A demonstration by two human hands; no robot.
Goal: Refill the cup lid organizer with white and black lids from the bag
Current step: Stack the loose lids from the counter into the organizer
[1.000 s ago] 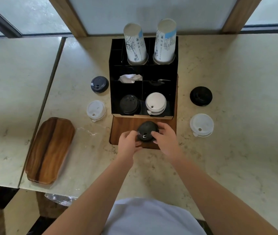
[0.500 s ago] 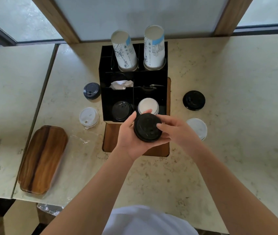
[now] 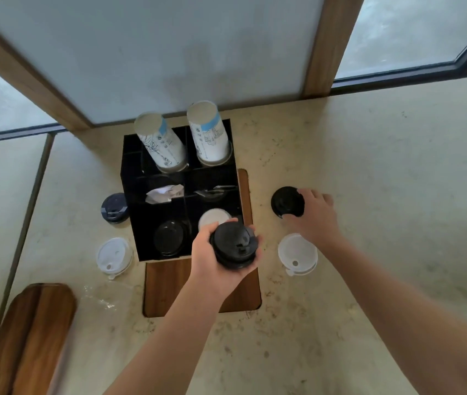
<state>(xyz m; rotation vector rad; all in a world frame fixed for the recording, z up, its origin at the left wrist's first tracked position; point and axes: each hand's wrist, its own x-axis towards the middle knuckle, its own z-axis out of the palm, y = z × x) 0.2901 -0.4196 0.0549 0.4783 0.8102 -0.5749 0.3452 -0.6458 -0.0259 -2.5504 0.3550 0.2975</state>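
1. Head view: the left hand (image 3: 212,258) held a stack of black lids (image 3: 233,244), fingers curled round it, just in front of the organizer (image 3: 179,189) at its 5 o'clock corner.
2. The right hand (image 3: 316,215) rested its fingers on a black lid (image 3: 286,201) lying on the table (image 3: 383,172) at 3 o'clock from the organizer; whether that grip had closed could not be told.
3. Done: the front compartments held black lids (image 3: 169,237) and white lids (image 3: 213,218).
4. Left, by judgement: a white lid (image 3: 297,253) at 4 o'clock, a dark lid (image 3: 114,208) at 9 o'clock and another white lid (image 3: 114,256) at 8 o'clock lay loose.
5. No bag could be clearly made out.
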